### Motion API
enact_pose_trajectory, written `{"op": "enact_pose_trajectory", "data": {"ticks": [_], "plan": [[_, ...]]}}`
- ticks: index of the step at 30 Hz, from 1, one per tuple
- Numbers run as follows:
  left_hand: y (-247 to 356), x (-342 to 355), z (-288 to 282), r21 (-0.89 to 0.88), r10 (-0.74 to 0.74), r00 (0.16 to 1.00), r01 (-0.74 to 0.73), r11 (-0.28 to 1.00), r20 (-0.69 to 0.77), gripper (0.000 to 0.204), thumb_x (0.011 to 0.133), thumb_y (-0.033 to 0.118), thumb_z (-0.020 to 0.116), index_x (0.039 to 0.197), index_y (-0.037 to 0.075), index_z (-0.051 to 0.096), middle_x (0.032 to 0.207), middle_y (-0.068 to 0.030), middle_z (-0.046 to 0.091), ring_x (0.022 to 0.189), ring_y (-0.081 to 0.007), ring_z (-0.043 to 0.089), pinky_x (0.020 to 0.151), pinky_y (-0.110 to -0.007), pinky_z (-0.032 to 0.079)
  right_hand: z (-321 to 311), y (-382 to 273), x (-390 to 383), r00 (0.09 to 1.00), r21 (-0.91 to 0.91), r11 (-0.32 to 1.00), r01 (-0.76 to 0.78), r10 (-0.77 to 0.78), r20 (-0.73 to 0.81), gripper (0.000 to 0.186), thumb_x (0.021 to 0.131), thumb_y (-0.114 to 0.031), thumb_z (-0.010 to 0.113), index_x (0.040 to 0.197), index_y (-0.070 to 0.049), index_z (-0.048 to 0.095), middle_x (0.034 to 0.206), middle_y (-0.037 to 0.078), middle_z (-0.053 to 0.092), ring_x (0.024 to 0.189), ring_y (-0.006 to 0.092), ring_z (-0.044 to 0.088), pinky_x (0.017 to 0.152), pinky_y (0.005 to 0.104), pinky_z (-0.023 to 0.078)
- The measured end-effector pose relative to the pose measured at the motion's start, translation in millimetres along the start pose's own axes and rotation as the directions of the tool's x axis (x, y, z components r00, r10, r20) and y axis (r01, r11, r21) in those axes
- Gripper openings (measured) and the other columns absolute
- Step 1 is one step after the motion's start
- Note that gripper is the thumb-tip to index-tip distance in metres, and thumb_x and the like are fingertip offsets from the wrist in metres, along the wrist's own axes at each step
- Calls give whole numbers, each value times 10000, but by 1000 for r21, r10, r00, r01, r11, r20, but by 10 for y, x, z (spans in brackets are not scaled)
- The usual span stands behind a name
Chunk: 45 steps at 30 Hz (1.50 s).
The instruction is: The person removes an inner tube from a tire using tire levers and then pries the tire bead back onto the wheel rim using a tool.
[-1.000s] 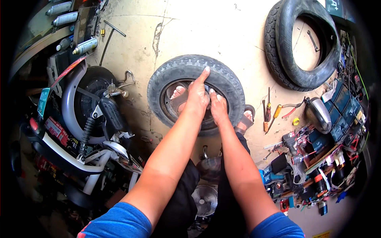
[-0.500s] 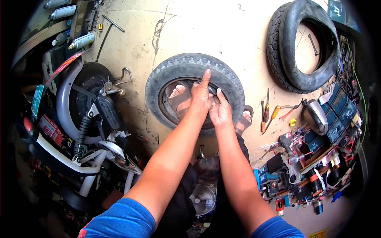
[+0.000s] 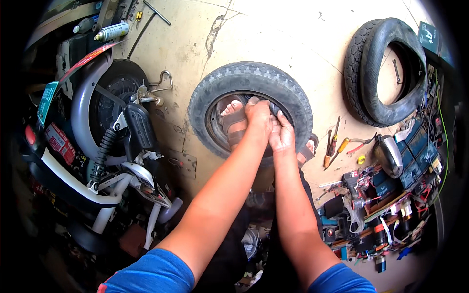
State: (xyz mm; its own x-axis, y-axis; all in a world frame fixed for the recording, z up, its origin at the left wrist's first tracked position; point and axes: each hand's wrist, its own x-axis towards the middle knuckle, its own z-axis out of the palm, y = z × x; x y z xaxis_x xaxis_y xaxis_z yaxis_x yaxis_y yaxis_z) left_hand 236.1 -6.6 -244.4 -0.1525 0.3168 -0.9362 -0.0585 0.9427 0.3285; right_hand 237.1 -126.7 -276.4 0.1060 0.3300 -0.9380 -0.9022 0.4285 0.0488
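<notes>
A black knobbly tyre lies on the floor in front of me, with a dark rim inside its opening. My left hand is closed at the inner edge of the tyre, thumb bent over. Close against it, my right hand is turned palm up with its fingers curled. A dark rounded edge shows just beyond the fingers; what they grip is hidden. My left sandalled foot stands within the tyre's opening, and my right foot is beside its outer right side.
A scooter's rear wheel and frame lie to the left. Another tyre stands at the far right with a spanner inside its ring. Screwdrivers, yellow tape and a pile of tools and parts lie right.
My left thumb, pointing up before, is now bent down, and the left hand has closed. My view has shifted, so the scene sits a little differently in the picture.
</notes>
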Motion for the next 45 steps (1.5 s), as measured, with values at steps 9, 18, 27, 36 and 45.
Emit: {"op": "enact_pose_trajectory", "data": {"ticks": [9,18,27,36,45], "plan": [[-85,197,291,-477,-144,953,-1,879,-267,196,837,48,516,989,-2,628,1026,-108,639,867,-248,633,793,-393,558,174,-138,-52,998,278,959,-54,61,-17,418,928,-83,611,1298,101,545,1409,285,587,1323,424,552,1191,541,399],[7,163,202,-551,-252,966,180,815,-57,377,948,315,417,1060,76,686,1190,-111,698,1116,-271,603,1121,-519,407,363,-70,-298,999,342,939,31,-22,-31,619,900,-190,702,1407,92,485,1465,235,566,1376,389,505,1241,485,328],[29,161,-39,-513,-248,952,305,802,178,437,956,267,432,1239,36,669,1396,-165,632,1322,-348,536,1208,-527,328,418,-11,-437,988,312,938,153,-135,-82,366,885,-20,675,1243,24,611,1351,173,639,1297,314,567,1228,446,367],[30,134,-144,-500,-250,933,352,791,261,420,921,201,486,1246,-13,642,1403,-185,630,1335,-371,533,1218,-543,318,336,39,-373,987,331,932,147,-159,9,310,924,-106,679,1212,1,642,1355,158,642,1325,314,538,1236,475,334],[55,40,-132,-440,-280,913,392,808,298,332,850,90,511,1141,-14,630,1263,-179,672,1242,-357,585,1182,-509,373,366,-7,-330,985,318,942,111,-147,92,787,892,-372,830,1502,-16,482,1545,138,517,1446,318,434,1283,470,261]]}}
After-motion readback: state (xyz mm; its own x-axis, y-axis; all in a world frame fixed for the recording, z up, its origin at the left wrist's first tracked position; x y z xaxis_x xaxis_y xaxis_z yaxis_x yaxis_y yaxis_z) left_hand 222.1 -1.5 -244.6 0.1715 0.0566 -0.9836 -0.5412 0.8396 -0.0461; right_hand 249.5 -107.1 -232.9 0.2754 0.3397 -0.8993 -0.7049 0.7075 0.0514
